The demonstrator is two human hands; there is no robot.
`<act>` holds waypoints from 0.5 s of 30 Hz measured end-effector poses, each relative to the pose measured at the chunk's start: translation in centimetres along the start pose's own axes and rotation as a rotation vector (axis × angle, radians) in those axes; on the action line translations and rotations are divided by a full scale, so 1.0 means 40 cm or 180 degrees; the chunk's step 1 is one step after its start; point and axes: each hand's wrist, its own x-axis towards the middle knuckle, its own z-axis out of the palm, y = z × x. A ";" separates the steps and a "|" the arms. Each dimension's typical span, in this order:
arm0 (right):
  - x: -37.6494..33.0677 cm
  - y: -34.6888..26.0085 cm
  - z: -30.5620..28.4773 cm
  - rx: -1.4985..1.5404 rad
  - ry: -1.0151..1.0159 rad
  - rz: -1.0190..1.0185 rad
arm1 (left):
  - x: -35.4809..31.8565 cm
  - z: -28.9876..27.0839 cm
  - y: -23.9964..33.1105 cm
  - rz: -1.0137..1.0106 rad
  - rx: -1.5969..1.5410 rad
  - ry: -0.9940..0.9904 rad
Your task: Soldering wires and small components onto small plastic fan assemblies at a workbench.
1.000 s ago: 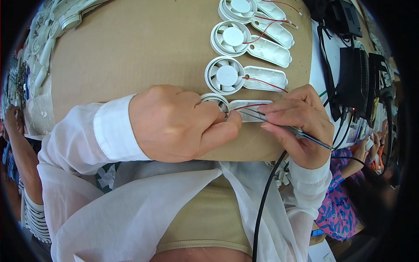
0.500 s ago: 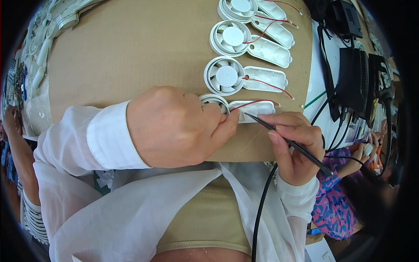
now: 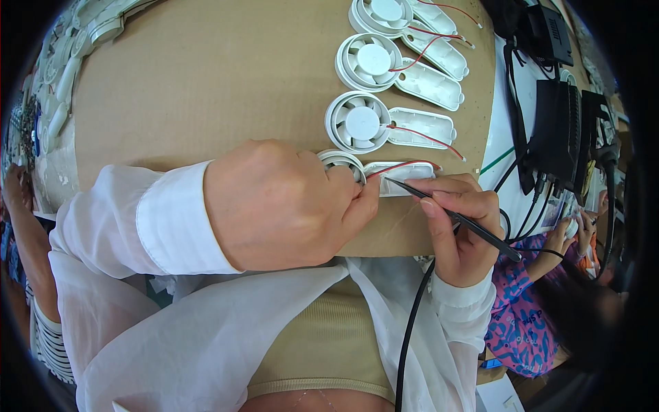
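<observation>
Your left hand [image 3: 285, 202] has shifted right, pinning the nearest fan unit [image 3: 374, 168]; right hand [image 3: 460, 230] now pinches the soldering iron [image 3: 449, 214], tip apparently at its red wire [image 3: 405, 166].

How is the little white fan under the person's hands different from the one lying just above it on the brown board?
The nearest fan is mostly covered by the left hand, with only part of its ring showing; the next fan lies untouched and shows its whole rotor. The right hand puts a thin dark tool to the nearest fan's handle; nothing touches the next fan's. Both are white, with a red wire running along an oblong handle shell.
</observation>
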 end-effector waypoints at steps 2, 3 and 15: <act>0.003 -0.005 0.001 0.0001 0.0002 0.0055 | 0.001 0.002 -0.002 0.0000 -0.0026 0.0013; 0.005 -0.009 0.002 -0.0002 0.0006 0.0108 | 0.002 0.004 -0.003 0.0002 -0.0052 0.0029; 0.041 -0.052 0.019 -0.0385 0.0000 0.0205 | -0.001 0.007 -0.012 0.0016 0.0028 0.0124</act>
